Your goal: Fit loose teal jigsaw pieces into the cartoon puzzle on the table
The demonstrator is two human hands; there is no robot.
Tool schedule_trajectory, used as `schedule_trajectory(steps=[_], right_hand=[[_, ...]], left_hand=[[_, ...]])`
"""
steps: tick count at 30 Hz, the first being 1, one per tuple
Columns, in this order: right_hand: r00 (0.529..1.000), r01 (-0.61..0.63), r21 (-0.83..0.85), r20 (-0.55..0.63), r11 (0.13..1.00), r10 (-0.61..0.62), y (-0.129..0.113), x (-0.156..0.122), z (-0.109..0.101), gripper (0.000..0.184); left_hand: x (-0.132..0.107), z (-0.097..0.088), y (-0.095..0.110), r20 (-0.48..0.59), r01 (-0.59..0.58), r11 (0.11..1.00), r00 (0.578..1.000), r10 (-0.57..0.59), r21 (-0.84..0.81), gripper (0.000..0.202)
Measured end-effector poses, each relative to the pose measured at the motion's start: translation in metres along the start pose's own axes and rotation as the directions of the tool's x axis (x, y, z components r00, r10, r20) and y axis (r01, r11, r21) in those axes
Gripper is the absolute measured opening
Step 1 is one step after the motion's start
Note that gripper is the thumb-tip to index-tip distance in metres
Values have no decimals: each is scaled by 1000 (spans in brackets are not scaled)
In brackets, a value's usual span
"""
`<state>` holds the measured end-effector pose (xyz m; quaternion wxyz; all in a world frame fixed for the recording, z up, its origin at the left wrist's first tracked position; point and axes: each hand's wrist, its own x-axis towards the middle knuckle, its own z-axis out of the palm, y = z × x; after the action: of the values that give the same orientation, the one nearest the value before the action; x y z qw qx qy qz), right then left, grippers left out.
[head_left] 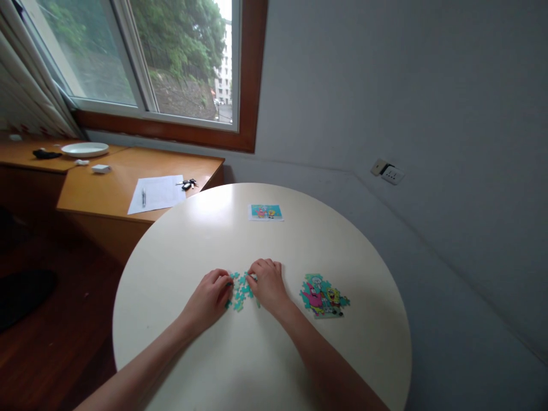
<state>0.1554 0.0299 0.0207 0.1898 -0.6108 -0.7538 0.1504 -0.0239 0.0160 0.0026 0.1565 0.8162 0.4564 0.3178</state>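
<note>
Loose teal jigsaw puzzle pieces (pixel 243 289) lie in a small pile on the round white table (pixel 205 365), between my two hands. My left hand (pixel 210 294) is at the pile's left edge, its fingers curled in and closed on a puzzle piece that they mostly cover. On the other side, my right hand (pixel 269 283) pinches a puzzle piece between thumb and fingers, with other pieces partly hidden below it. To the right of my right forearm sits a partly joined puzzle section (pixel 324 297), with pink and yellow cartoon figures on teal.
A small printed picture (pixel 266 213) of the cartoon lies toward the table's far side. Left of it, a wooden desk (pixel 115 197) holds paper (pixel 160 195) with a pen, keys (pixel 187 184), a small white box (pixel 101 169) and a white plate (pixel 85 149). A wall stands close on the right.
</note>
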Motion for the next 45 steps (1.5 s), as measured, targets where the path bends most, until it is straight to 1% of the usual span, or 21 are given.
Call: schedule_trajectory(steps=[3,6,9,15,20,29,33,37,41,45], right_hand=[[998,-63,32,23,997,62,1,4,-4,10],[995,-99,34,31,994,98,2,4,-6,14],[994,-98,17,52,995,97,1,6,-8,10],[987,-112,-1,116,994,111,-2,11,-12,9],[990,-112,12,89,994,111,-2,11,-9,8],[984,-168,125,84,978,158,-4,11,-5,2],[978,-201,216,97,956,183,-8,10,-4,2],[970,-240,276,95,931,222,-13,7,-5,5],[972,-232,319,53,919,227,-14,5,-4,7],[974,-213,412,18,886,226,-10,5,-7,19]], left_hand=[[1,0,1,-2,7,1000,1000,-7,-2,20],[1,-1,2,3,12,1000,1000,-12,-5,20],[1,-2,2,12,23,1000,1000,-23,-8,21],[1,-2,2,22,32,999,999,-32,-8,21],[2,-1,2,16,24,1000,1000,-23,-18,21],[2,-2,2,28,17,1000,999,-18,11,21],[2,-2,3,40,30,999,999,-31,15,20],[2,-1,2,35,20,1000,999,-20,3,21],[3,-2,2,23,19,1000,1000,-19,1,20],[3,-2,2,15,12,1000,1000,-12,4,20]])
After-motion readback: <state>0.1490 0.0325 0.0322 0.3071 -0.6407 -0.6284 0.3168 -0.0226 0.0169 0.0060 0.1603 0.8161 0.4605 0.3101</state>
